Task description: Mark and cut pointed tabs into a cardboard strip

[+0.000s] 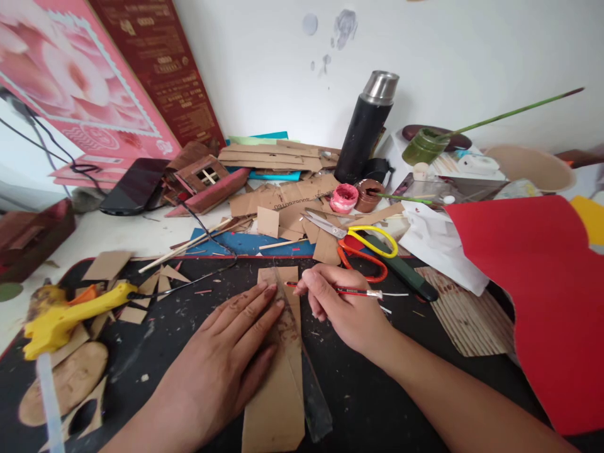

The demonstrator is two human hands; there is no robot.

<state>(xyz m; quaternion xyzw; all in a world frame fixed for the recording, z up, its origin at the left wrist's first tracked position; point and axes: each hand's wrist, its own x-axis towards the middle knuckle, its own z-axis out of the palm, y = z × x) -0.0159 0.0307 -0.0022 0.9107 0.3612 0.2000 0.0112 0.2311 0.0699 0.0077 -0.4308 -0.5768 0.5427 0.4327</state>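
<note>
A long cardboard strip (274, 402) lies lengthwise on the black mat. Across it, at a slant, rests a clear, smudged ruler (317, 393), its near end sticking out past the strip's right edge. My left hand (236, 346) lies flat over the ruler and strip, fingers stretched out and pressing down. In my right hand (342, 302) is a slim red-and-black pencil (352, 291), pinched between thumb and fingers. Its tip points left, close to the ruler's edge over the upper part of the strip. Scissors (363, 245) with yellow and orange handles lie just beyond my right hand.
Left are a yellow glue gun (70, 314) and cardboard scraps (107, 265). Behind stand a small brown model house (205, 179), a black thermos (363, 132) and paint jars (343, 198). A red sheet (533, 302) and a corrugated piece (467, 314) lie right.
</note>
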